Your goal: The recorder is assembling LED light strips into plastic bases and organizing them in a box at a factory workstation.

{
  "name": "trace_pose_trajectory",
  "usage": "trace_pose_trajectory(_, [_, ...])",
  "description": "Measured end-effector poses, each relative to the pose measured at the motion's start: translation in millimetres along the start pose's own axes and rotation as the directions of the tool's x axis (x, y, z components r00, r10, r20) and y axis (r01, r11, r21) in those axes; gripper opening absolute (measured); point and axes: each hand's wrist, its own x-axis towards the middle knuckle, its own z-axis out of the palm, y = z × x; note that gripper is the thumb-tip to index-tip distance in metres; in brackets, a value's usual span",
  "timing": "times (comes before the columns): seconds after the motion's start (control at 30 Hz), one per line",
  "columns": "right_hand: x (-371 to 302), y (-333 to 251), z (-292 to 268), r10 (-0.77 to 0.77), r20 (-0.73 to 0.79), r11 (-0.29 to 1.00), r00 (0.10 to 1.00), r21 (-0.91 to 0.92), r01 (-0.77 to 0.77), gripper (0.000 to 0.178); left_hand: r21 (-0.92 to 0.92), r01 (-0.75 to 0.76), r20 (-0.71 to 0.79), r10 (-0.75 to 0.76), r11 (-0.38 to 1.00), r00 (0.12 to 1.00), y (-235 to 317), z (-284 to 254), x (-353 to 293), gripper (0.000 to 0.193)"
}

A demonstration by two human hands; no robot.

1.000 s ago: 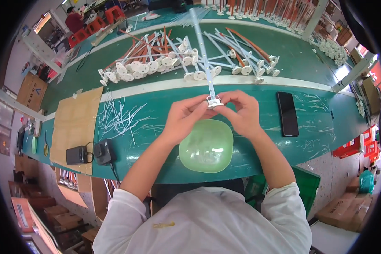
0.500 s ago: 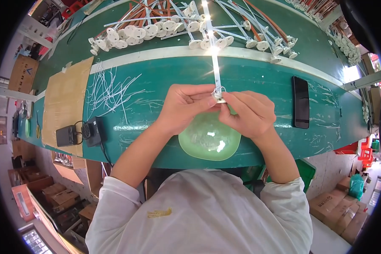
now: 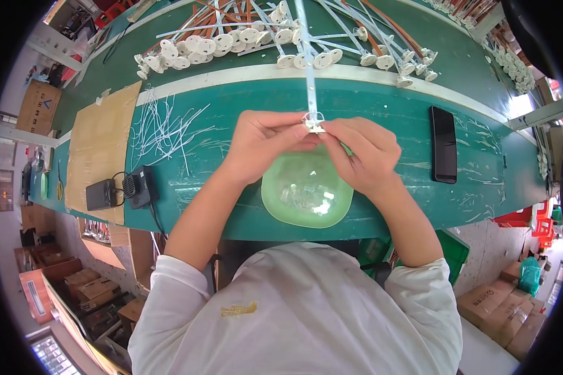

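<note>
My left hand [image 3: 266, 142] and my right hand [image 3: 364, 150] are both closed, fingertips pinching opposite sides of a round white end piece [image 3: 314, 127]. From this end piece a long, narrow, pale metallic strip [image 3: 311, 69] with small dots runs straight away from me. A thin white wire loop [image 3: 306, 116] curls where strip and end piece meet. Just under and nearer than my hands lies a translucent light-green bowl [image 3: 306, 197]; my fingers cover its far rim. What my lower fingers do behind the end piece is hidden.
Loose white wires [image 3: 162, 128] lie left, beside a cardboard sheet [image 3: 100, 150] with black power adapters [image 3: 140, 187]. A black phone [image 3: 443, 144] lies right. Beyond a white ledge [image 3: 231, 80], many similar strips with round white ends [image 3: 203, 45] are heaped. Green tabletop [image 3: 394, 106] surrounds my hands.
Both hands and the strip have shifted slightly left and up in the picture. Bright glare along the strip has faded. My grip stays on the white end piece.
</note>
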Motion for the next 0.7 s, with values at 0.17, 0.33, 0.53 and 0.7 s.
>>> trace_pose_trajectory(0.17, [3, 6, 0, 0.275, 0.189, 0.961, 0.943, -0.07, -0.267, 0.025, 0.506, -0.066, -0.234, 0.21, 0.86, 0.949, 15, -12, 1, 0.028])
trace_pose_trajectory(0.33, [-3, 14, -12, 0.466, 0.545, 0.878, 0.697, -0.184, -0.442, 0.024, 0.392, -0.117, -0.295, 0.245, 0.912, 0.923, 27, -40, -47, 0.028])
trace_pose_trajectory(0.53, [-5, 18, -9, 0.418, 0.391, 0.908, 0.82, -0.152, -0.39, 0.019, 0.081, -0.239, -0.505, 0.247, 0.968, 0.827, 51, -66, -100, 0.028])
trace_pose_trajectory(0.7, [12, 3, -13, 0.311, 0.431, 0.933, 0.847, 0.029, -0.358, 0.021, -0.354, -0.236, -0.22, 0.165, 0.905, 0.961, 31, -46, -99, 0.05])
